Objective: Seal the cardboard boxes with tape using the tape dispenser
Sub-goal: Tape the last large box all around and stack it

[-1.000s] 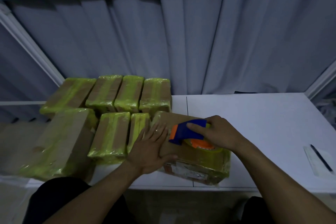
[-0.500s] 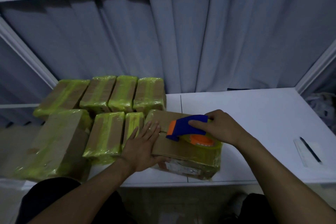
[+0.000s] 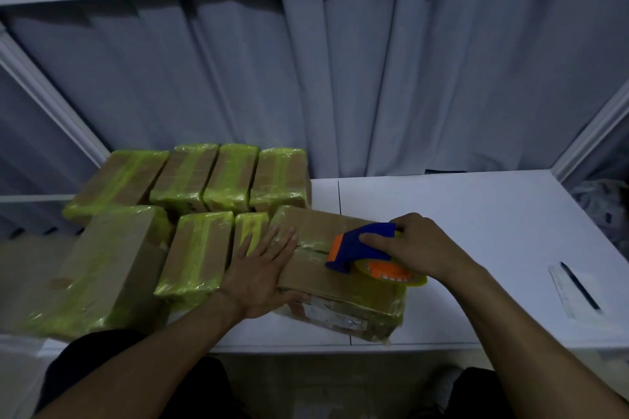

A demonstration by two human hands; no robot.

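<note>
A brown cardboard box (image 3: 316, 279) lies at the table's front edge, partly wrapped in yellowish tape. On its top rests a blue and orange tape dispenser (image 3: 360, 247) with a yellow tape roll (image 3: 391, 274). My right hand (image 3: 418, 245) grips the dispenser's blue handle from the right. My left hand (image 3: 262, 269) lies flat with spread fingers on the box's left end, thumb over the near edge.
Several taped boxes (image 3: 200, 241) fill the left of the white table (image 3: 476, 214), with a larger one (image 3: 105, 269) at the front left. A pen on a paper slip (image 3: 575, 286) lies at the right. Grey curtains hang behind.
The dispenser and my right hand have slid a little to the right along the box top. My left hand stays pressed on the box's left end.
</note>
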